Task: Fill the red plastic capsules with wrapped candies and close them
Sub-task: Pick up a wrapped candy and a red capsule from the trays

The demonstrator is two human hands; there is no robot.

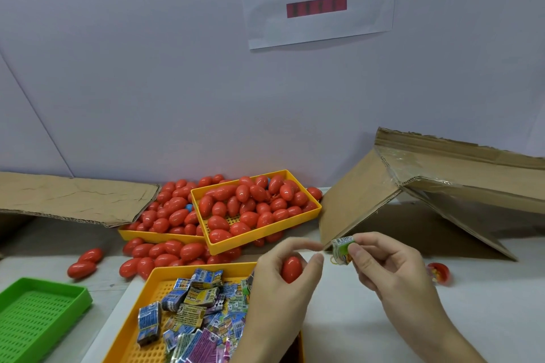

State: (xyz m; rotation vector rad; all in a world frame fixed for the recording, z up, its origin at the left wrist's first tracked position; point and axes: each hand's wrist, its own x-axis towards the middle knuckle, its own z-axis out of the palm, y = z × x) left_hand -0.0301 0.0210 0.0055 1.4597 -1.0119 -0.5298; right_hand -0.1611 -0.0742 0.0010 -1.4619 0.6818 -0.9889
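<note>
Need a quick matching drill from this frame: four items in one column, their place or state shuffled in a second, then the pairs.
Items:
1. green tray
2. wrapped candy
3. red capsule
4. open capsule half

Place or state:
A. held in the left hand
B. lying on the table right of both hands
C. pinched by the right hand
D. at the near left, nothing in the part that shows

Pairs: 1-D, 2-C, 3-A, 4-B

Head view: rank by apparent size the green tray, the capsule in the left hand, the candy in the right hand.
1. Green tray, clearly largest, though cut off by the frame.
2. Capsule in the left hand and candy in the right hand: look alike, both partly hidden; no ranking.
</note>
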